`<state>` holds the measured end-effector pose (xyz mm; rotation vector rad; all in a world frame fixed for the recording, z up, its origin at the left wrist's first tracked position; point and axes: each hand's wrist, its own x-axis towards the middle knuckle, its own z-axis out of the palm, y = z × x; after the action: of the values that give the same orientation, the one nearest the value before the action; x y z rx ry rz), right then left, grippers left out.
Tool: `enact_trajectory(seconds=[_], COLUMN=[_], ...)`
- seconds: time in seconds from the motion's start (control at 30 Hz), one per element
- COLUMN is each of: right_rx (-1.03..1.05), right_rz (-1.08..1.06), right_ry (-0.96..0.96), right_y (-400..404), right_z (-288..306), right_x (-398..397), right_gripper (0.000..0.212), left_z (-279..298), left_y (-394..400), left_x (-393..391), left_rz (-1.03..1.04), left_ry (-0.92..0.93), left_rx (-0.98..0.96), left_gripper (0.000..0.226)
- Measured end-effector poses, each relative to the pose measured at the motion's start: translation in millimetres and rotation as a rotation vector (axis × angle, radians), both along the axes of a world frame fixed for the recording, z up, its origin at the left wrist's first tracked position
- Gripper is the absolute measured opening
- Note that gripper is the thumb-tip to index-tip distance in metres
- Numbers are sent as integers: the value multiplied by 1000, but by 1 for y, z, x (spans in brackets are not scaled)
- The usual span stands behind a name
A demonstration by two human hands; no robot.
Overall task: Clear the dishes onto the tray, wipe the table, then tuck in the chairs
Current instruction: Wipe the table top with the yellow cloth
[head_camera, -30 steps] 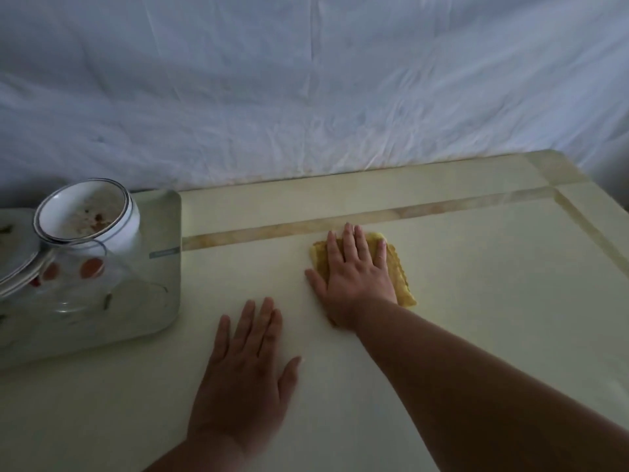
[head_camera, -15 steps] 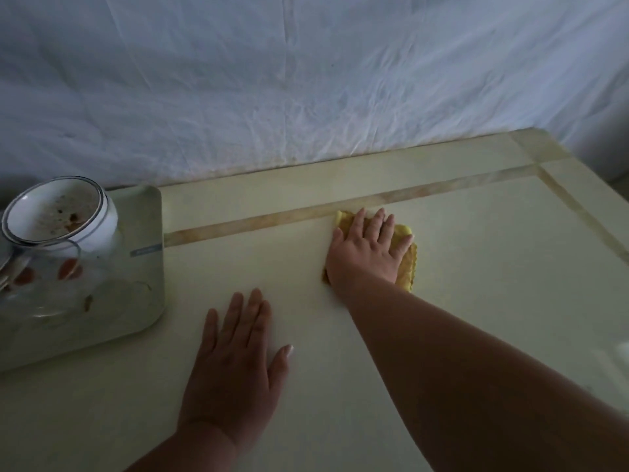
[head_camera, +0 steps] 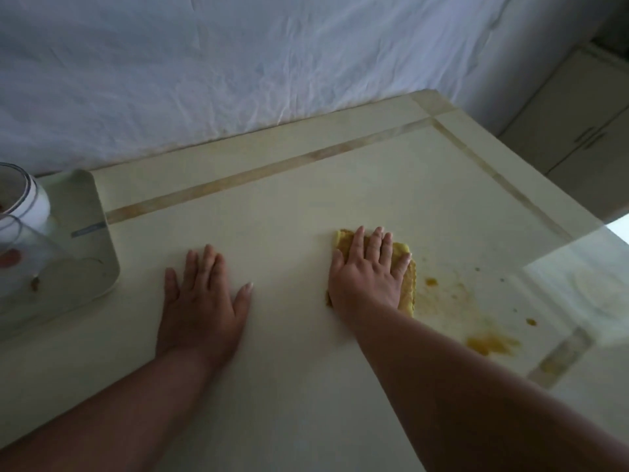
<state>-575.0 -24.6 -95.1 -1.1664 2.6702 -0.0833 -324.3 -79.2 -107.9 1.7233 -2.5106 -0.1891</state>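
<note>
Yellow cloth point(head_camera: 406, 284) lies flat under the right hand point(head_camera: 369, 277), fingers spread; left hand point(head_camera: 204, 301) braces, splayed, on the table point(head_camera: 289, 212). Orange spill point(head_camera: 490, 344) (just right) may smear.

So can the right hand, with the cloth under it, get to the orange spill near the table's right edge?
Probably yes. The right hand presses the yellow cloth flat, and the orange spill lies just right of it on bare table, with nothing between them.
</note>
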Motion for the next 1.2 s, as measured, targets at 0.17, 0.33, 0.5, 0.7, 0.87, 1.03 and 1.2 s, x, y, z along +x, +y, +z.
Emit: enact_trajectory(seconds=[0.17,0.33,0.5,0.7,0.87,1.03,1.2], right_rx=[15,32,79,122,159,193,187], right_rz=[-76,-143,-204,-291,-382,-378,-224], right_ry=[-5,2,-21,-21,-2,1,20], right_y=[72,150,229,306,338,333,321], right_z=[1,1,4,5,6,4,7], right_x=[6,9,6,1,-6,-9,-37], right_gripper=[79,81,82,81,83,87,86], left_z=[7,19,24,11,8,26,41], left_y=[8,27,74,118,126,98,61], left_x=[6,2,-51,-98,-107,-110,-131], left_rz=[-6,-112,-260,-410,-427,-499,-438], left_ry=[163,235,254,143,100,63,98], left_rx=[-68,-176,-130,-45,-8,-127,-109], left_gripper=[81,67,71,78,77,53,45])
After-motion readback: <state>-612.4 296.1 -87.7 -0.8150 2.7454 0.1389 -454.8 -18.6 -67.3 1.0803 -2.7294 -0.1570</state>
